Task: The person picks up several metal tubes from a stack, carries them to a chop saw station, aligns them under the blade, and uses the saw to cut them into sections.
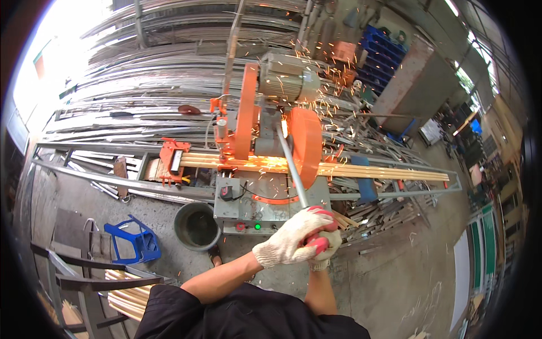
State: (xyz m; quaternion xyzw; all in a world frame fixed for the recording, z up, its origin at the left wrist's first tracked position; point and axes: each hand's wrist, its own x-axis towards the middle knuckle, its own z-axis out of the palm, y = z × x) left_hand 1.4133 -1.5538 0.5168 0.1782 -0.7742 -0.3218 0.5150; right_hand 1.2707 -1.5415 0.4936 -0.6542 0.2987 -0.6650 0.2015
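Both my hands wear white work gloves with red fingertips and are closed at the lower end of a long metal lever [292,166]. My left hand [291,237] lies over my right hand [329,244], partly hiding it. The lever runs up to an abrasive cut-off saw with a large orange blade guard [305,148], an orange belt cover [247,113] and a grey motor [289,79]. Several long yellowish bars [384,171] lie across the saw's bed. Bright sparks [259,164] spray from the bars beside the guard and fly upward. An orange clamp [171,160] stands around the bars at the left.
A grey bucket [197,226] stands below the saw's left side, with a foot close by. Left of it sits a blue plastic stool [133,242]. Yellowish bars [125,296] rest on a metal rack at lower left. Metal stock [135,93] fills racks behind; offcuts [375,212] lie at right.
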